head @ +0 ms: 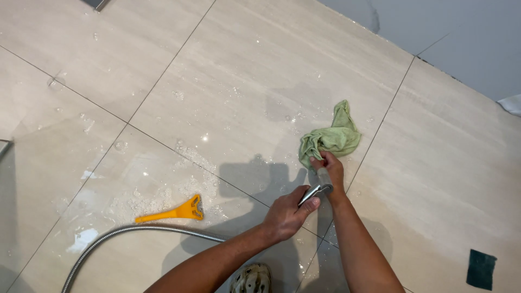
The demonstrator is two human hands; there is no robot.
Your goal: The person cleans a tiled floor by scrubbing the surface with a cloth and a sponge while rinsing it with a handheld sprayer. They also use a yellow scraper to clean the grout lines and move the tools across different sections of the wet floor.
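Note:
My left hand [286, 214] grips a chrome hand sprayer [317, 190], whose nozzle points toward the cloth. A metal hose [135, 232] runs from it to the lower left across the wet tiled floor [228, 70]. Just beyond it, my right hand [330, 165] pinches the near edge of a crumpled green cloth [331, 137] lying on the tiles. Part of the sprayer's body is hidden behind my hands.
An orange plastic scraper [173, 211] lies on soapy foam to the left. A dark green scouring pad [481, 269] rests at the lower right. A grey wall [461, 38] rises at the upper right. My shoe [252, 279] shows at the bottom edge.

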